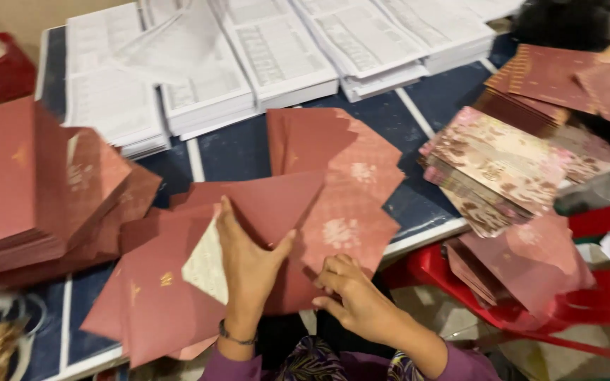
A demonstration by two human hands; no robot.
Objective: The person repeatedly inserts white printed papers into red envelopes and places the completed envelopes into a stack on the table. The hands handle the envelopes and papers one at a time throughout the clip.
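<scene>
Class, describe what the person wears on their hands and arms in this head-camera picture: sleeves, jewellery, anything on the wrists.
Both hands are bare, without gloves. The left hand has a thin dark bracelet round the wrist. Purple sleeves cover both forearms from just below the wrists. No rings or watch can be made out on the right hand.

Surface: a dark blue table [238, 152] crossed by white lines is seen from above.
Far edge: stacks of white printed sheets [277, 56] are laid side by side.
Left side: a tall pile of dark red envelopes [15, 183] is stacked, partly fanned.
Near edge: loose dark red envelopes [262, 204] are spread, overhanging the table edge.
Centre: patterned pink envelopes [351, 190] are overlapped.
Right side: a slanted stack of floral pink cards [495, 166] is set, with maroon envelopes [538, 81] behind it.
</scene>
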